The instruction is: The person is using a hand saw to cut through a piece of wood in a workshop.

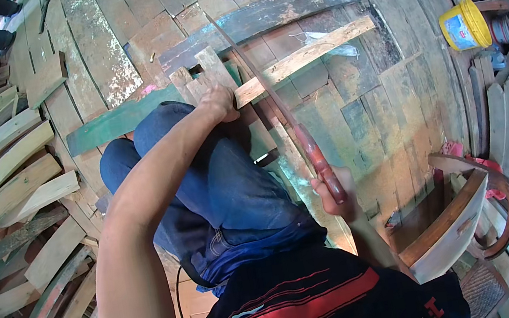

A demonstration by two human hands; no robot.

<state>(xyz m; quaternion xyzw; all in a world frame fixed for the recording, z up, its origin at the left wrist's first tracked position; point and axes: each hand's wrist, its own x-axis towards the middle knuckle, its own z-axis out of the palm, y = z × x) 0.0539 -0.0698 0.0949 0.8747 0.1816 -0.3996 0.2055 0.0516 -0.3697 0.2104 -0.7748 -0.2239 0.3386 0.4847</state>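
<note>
The right hand (336, 194) grips a long, red-brown-handled metal saw (310, 147) crossing a pale, straight wooden strip (316, 53) on the far side. The left hand (220, 103) curls at the strip's left end, grip unclear; probably stiff and light, the strip seems best held there.

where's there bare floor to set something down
Bare planks lie right of the saw, bordered by the pale strip above, yellow bucket upper right and brown-edged panel below. Crowded: the far left, with stacked boards, and around the left hand.
</note>
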